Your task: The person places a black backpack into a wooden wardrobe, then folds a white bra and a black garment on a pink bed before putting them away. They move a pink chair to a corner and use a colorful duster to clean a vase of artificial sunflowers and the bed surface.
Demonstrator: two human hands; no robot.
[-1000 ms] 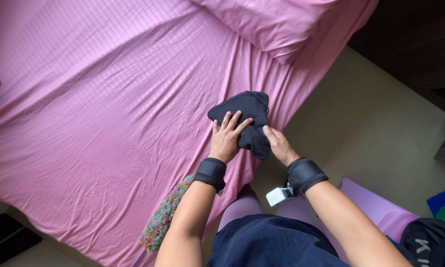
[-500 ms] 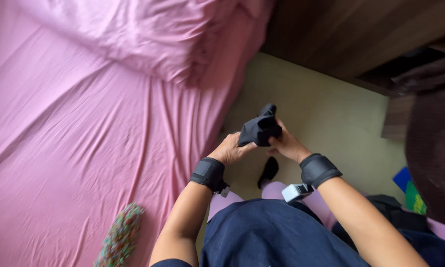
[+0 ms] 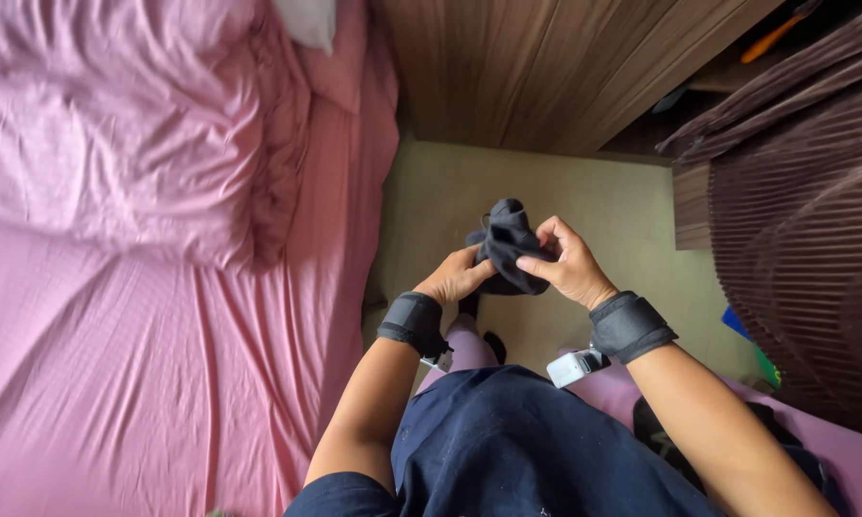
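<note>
A small dark garment [image 3: 508,249], black and soft, bunched into a rounded wad with one folded lobe standing up at its top; a thin pale line shows near the upper left fold; what kind of garment it is cannot be told from the bundle. It is held in the air above the pale green floor [image 3: 431,201], just to the right of the bed [image 3: 144,316], and clear of the mattress edge.

Left hand [image 3: 455,280]: fingers curled and closed on the lower left of the garment, thumb pressed to the cloth; a black wrist strap [image 3: 412,322] circles the forearm below it. Right hand [image 3: 567,263]: fingers bent over the right side of the garment, thumb and fingertips pinching the fabric from the front; a second black wrist strap [image 3: 630,325] sits below it, with a small white device [image 3: 575,367] beside that strap. The two hands are close together, both clamped on the same bundle, the cloth filling the gap between them.

Bed: pink sheet with a fine striped weave, a crumpled pink duvet [image 3: 115,124] heaped at its far end. Right of the bed, beyond the floor strip, a wooden panelled wall [image 3: 546,67]; farther right, a brown pleated curtain [image 3: 805,220]. Near the lower edge, right of the bed, the person's dark blue shirt [image 3: 517,450].
</note>
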